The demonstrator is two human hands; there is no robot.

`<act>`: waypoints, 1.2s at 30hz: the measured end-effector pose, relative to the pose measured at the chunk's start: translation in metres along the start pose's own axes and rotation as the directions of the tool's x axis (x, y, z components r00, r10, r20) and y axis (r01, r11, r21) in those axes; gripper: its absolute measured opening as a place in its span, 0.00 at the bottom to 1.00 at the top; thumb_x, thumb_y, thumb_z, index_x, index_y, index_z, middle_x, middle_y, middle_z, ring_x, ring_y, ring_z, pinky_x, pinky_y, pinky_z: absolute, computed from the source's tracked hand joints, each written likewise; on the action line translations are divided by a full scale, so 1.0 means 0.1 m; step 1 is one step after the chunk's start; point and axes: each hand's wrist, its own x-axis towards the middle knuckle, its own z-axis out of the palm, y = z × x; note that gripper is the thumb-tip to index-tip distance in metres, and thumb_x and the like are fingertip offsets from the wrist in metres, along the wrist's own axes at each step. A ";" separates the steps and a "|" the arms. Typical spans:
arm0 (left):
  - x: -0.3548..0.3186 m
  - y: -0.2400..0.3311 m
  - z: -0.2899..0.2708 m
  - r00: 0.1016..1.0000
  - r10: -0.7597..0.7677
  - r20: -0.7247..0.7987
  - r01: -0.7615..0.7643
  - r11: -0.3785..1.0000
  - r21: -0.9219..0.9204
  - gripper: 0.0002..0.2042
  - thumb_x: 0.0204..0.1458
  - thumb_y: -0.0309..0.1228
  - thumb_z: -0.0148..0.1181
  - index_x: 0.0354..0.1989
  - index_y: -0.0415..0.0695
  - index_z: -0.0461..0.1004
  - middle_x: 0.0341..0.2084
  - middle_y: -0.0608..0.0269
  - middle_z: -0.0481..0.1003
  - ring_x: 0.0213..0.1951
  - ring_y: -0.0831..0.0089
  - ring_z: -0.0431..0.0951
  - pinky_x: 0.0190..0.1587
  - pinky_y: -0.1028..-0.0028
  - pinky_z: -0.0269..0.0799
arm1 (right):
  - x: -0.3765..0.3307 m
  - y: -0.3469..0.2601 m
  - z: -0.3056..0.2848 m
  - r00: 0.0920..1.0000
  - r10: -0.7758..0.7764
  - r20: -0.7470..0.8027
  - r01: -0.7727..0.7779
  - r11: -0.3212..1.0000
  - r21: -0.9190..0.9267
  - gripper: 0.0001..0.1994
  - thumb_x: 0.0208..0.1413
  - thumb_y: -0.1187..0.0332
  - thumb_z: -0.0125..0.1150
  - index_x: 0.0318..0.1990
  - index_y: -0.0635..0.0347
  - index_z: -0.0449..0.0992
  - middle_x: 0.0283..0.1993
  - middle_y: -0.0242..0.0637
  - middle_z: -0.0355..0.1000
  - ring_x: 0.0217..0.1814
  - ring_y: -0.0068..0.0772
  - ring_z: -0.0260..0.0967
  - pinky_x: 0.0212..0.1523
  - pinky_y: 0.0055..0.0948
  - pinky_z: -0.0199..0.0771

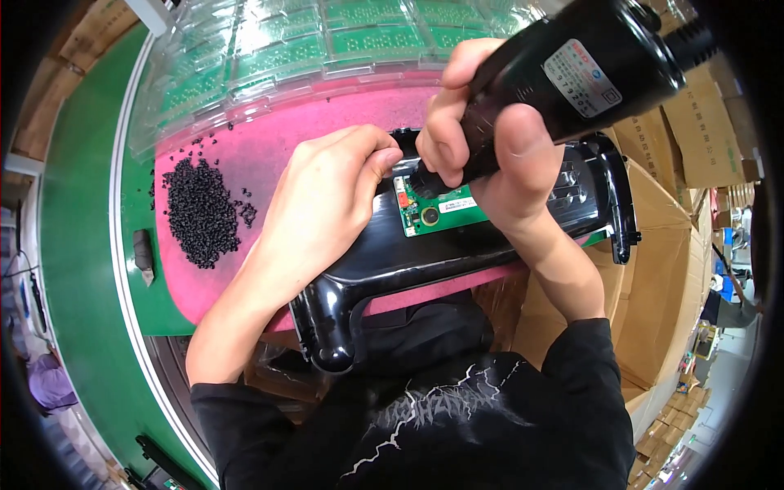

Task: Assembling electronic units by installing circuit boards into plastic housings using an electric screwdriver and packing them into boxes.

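Note:
A glossy black plastic housing (384, 253) lies on a pink foam mat (269, 155), with a small green circuit board (437, 214) set into its top. My left hand (331, 200) rests on the housing's upper left edge, fingers curled against it beside the board. My right hand (482, 139) grips a black electric screwdriver (572, 73), held tilted, its tip down at the board's upper edge. The tip itself is hidden behind my fingers.
A pile of small black screws (200, 212) lies on the mat's left part. Clear plastic trays of green circuit boards (302, 41) stand behind it. Open cardboard boxes (661, 269) sit at the right. A green conveyor belt (82, 229) runs along the left.

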 end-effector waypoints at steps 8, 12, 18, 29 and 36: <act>-0.02 -0.07 0.03 0.977 0.120 0.176 -0.135 0.988 0.076 0.06 0.48 0.23 0.62 0.33 0.35 0.74 0.25 0.51 0.76 0.31 0.53 0.78 0.34 0.66 0.73 | 0.00 -0.22 -0.16 0.955 -0.297 -0.002 0.277 0.887 0.369 0.36 0.52 0.30 0.49 0.49 0.56 0.65 0.22 0.24 0.60 0.18 0.18 0.56 0.23 0.23 0.59; 0.01 -0.03 0.03 0.945 0.304 0.119 -0.297 0.952 -0.072 0.07 0.45 0.20 0.64 0.32 0.35 0.73 0.25 0.53 0.74 0.28 0.55 0.77 0.31 0.67 0.72 | 0.04 -0.41 -0.38 0.916 -0.348 0.198 0.278 0.909 0.310 0.33 0.52 0.34 0.54 0.50 0.55 0.65 0.25 0.24 0.63 0.20 0.17 0.60 0.27 0.22 0.63; 0.00 -0.05 0.03 0.926 0.352 0.137 -0.332 0.932 -0.146 0.08 0.45 0.18 0.63 0.33 0.34 0.72 0.24 0.54 0.72 0.26 0.57 0.75 0.29 0.67 0.71 | -0.10 -0.46 -0.39 0.920 -0.342 0.194 0.273 0.911 0.309 0.31 0.52 0.36 0.55 0.49 0.54 0.65 0.23 0.24 0.63 0.19 0.19 0.61 0.26 0.24 0.66; 0.01 -0.01 0.05 0.943 0.330 0.037 -0.318 0.930 -0.185 0.04 0.46 0.17 0.61 0.30 0.36 0.75 0.23 0.57 0.76 0.26 0.66 0.77 0.32 0.71 0.73 | -0.30 -0.37 -0.21 0.978 -0.204 0.041 0.174 0.910 0.376 0.34 0.50 0.34 0.58 0.49 0.54 0.63 0.23 0.25 0.65 0.18 0.19 0.61 0.25 0.25 0.66; 0.02 0.03 -0.01 0.984 0.175 -0.014 -0.175 0.984 -0.034 0.05 0.53 0.25 0.59 0.28 0.37 0.73 0.20 0.54 0.72 0.23 0.58 0.75 0.27 0.67 0.69 | -0.37 -0.34 -0.04 0.997 0.060 -0.057 -0.041 0.957 0.289 0.32 0.52 0.35 0.58 0.45 0.58 0.63 0.22 0.30 0.66 0.18 0.23 0.62 0.24 0.25 0.67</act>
